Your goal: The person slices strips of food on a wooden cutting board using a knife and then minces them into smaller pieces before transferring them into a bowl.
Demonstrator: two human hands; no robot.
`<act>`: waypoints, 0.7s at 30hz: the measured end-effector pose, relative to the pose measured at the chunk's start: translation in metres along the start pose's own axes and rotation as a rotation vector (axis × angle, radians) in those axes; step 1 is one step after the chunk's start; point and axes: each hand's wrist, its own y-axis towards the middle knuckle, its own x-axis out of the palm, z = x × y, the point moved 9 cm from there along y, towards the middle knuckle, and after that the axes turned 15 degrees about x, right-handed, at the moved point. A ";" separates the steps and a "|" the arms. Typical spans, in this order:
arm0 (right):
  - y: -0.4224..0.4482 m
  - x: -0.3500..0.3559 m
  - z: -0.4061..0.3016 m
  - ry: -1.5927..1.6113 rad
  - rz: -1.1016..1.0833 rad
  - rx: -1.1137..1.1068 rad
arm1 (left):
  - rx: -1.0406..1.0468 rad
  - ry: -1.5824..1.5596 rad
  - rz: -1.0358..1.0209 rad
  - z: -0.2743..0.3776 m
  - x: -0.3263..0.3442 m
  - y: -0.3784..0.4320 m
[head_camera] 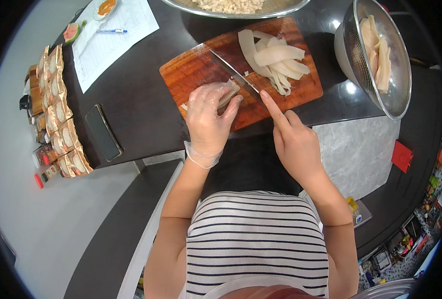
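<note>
My left hand [208, 116], in a clear plastic glove, presses a bunch of pale strips [228, 96] against the wooden cutting board [183, 71]. The fingers curl over the strips and hide part of them. Bare, my right hand [294, 140] grips a kitchen knife [239, 76], its index finger stretched along the spine. The handle is hidden in the palm. The blade slants across the board, just right of the bunch, and a few small bits lie beside it. On the board's right side sits a loose pile of wide, translucent pale slices [277, 59].
A metal bowl of diced pale pieces [228, 5] stands beyond the board. To the right, a mesh strainer [359, 63] with larger pale pieces rests tilted on a bowl. Leftward are a phone [104, 132], paper sheets [112, 48], a pen [112, 31] and gold packets [62, 116].
</note>
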 end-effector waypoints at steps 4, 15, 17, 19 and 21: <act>-0.001 0.000 -0.007 -0.014 -0.005 -0.029 | 0.006 0.013 -0.011 -0.001 0.002 -0.003; 0.002 0.013 -0.006 -0.067 0.031 -0.037 | 0.036 0.010 -0.019 -0.003 0.006 -0.006; -0.004 0.010 0.002 -0.054 0.015 -0.012 | 0.025 0.011 0.004 -0.001 0.002 -0.004; -0.005 0.005 0.003 -0.034 -0.026 0.019 | 0.009 0.001 0.020 0.001 0.000 -0.003; -0.003 0.001 -0.004 -0.005 -0.007 -0.004 | 0.033 0.026 0.015 0.003 -0.004 -0.002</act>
